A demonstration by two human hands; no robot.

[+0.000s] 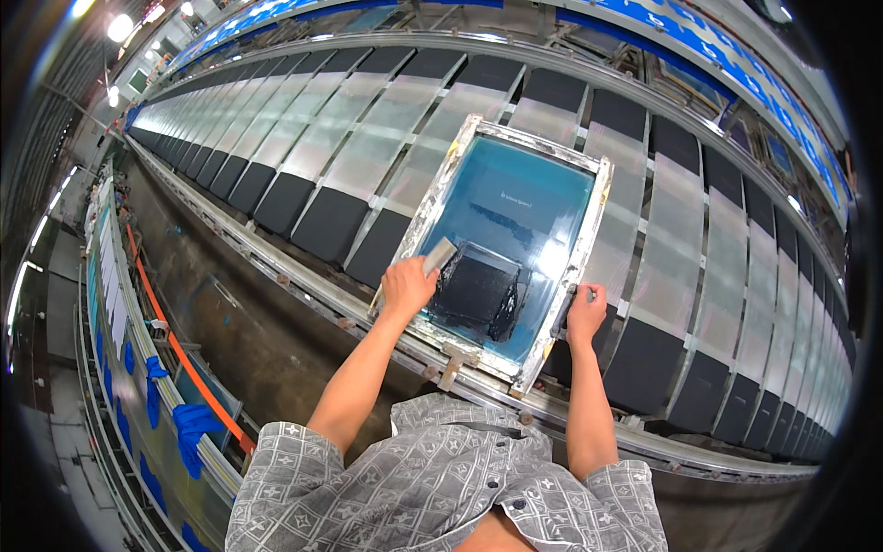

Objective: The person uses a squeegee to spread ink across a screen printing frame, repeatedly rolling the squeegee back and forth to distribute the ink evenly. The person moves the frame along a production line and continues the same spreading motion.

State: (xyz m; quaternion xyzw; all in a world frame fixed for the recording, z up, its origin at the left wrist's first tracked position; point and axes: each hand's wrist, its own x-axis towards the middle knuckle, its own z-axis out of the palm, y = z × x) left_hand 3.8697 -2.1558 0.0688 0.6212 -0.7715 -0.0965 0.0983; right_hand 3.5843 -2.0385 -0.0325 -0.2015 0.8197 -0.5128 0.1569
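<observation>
A screen-printing frame [596,207] with worn white edges and blue-green mesh lies across the long table in front of me. Thick black ink [474,290] covers a rough rectangle on the near half of its mesh. At the frame's left side, my left hand [407,287] is closed around a squeegee [440,257] with a pale, flat bar, its end sticking out over the ink's left edge. My right hand [587,313] is by the frame's right edge, fingers curled in a pinch; what they hold there is too small to make out.
Long rows of dark fabric panels [651,363] with pale, shiny middles lie side by side on the table. A metal rail [303,287] runs along its near edge. Left of the aisle floor [216,313], another table carries blue cloths [191,432] and an orange strip [189,363].
</observation>
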